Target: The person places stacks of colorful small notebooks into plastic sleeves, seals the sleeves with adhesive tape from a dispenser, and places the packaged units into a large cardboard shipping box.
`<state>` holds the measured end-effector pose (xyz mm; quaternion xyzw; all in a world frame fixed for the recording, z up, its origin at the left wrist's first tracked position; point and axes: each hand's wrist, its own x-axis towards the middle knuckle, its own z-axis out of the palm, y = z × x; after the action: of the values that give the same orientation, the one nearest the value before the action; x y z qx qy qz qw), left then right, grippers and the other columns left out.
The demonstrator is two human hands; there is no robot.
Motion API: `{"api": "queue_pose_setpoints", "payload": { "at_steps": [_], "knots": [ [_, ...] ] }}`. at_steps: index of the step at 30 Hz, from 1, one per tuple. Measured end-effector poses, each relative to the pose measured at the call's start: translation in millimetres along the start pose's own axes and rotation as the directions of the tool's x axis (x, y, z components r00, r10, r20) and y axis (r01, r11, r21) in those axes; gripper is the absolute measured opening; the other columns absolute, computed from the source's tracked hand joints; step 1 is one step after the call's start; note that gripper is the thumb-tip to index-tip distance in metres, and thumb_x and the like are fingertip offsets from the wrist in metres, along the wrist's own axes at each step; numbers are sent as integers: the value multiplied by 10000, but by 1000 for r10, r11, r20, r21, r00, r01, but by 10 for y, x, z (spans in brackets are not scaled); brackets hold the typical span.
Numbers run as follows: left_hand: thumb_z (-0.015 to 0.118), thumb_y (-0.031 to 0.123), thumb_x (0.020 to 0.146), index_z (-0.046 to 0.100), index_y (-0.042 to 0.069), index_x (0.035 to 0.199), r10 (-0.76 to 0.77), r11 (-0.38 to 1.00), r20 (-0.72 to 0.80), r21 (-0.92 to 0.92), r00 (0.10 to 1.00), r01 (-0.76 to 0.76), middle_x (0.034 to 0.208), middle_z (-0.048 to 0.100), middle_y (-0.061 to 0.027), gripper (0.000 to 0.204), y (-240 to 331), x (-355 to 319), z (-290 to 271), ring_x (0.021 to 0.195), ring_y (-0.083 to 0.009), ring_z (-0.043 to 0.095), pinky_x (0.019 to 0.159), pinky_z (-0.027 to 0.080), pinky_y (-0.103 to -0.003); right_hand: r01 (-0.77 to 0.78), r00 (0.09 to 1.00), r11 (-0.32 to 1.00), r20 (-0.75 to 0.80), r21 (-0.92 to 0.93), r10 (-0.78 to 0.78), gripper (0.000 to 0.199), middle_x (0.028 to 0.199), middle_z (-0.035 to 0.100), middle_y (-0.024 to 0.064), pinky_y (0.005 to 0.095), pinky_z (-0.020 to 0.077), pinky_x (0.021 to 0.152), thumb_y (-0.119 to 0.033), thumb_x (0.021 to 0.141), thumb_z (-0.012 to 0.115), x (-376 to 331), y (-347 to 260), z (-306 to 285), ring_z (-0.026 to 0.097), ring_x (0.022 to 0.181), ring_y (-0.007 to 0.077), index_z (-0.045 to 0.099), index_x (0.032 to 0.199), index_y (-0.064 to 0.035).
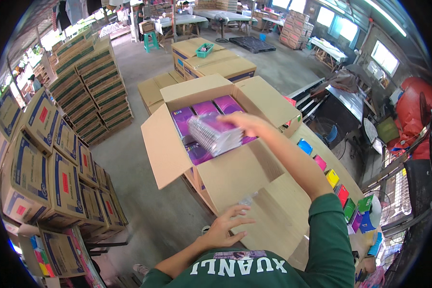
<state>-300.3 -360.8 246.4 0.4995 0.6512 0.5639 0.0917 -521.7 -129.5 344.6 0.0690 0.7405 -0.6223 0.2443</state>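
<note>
A large cardboard box (173,158) stands in front of me with its flaps spread. Inside lie several purple-covered notebooks (200,109) in neat piles. Over them my right hand (247,124) grips a bundle of spiral notebooks (216,136), its wire bindings facing left; the bundle is slightly blurred. Nearer my body, my left hand (224,225) hovers by the near flap and table edge, fingers spread and holding nothing. Just beyond its fingertips is a small piece of clear plastic (247,199).
Coloured notebooks (332,178) line the wooden table (293,206) on the right. Closed cartons (213,60) stand behind the box, one with a green basket (205,50) on top. Stacked cartons (62,177) rise at left. A fan (331,134) stands beyond the table.
</note>
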Motion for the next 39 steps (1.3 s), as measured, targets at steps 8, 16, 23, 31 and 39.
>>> {"api": "queue_pose_setpoints", "payload": {
  "at_steps": [8,16,23,31,39],
  "knots": [
    [683,181,855,607,145,1265,92,983,448,-184,889,-9,1316,509,-131,418,-83,478,-221,1145,-275,560,959,465,-393,20,989,291,-24,-957,-147,744,1131,627,264,487,492,898,-630,863,568,143,300,422,599,1090,410,624,1147,55],
    [682,191,869,586,139,1292,64,968,676,-221,734,119,1306,536,-131,437,-142,868,684,1191,-320,543,1006,441,-430,350,569,819,-592,-454,-571,373,703,556,48,252,402,554,-132,827,727,-2280,1664,-57,471,594,85,647,1187,-77],
    [730,216,804,605,137,1256,-31,993,345,-93,938,68,1273,573,-143,475,-986,1264,2292,1165,-326,563,993,462,-400,-355,824,890,-546,-287,152,662,780,679,142,396,499,660,-477,810,723,-4087,3208,189,661,732,299,581,1287,-40],
    [740,245,801,586,85,1236,-280,869,-258,342,925,359,1211,521,-197,489,-2097,2895,2943,1142,-359,508,969,436,-437,-410,785,890,-573,-198,233,650,767,660,166,424,494,665,-466,811,720,-4665,3848,122,649,739,338,586,1267,-24],
    [772,331,774,579,85,1241,-462,683,-426,388,778,619,1272,489,-154,562,-2775,4167,2962,1196,-338,493,982,436,-452,-338,786,910,-604,-241,132,597,829,667,169,424,503,708,-473,822,705,-4160,3833,-636,648,805,336,613,1209,-28]
  ]
}}
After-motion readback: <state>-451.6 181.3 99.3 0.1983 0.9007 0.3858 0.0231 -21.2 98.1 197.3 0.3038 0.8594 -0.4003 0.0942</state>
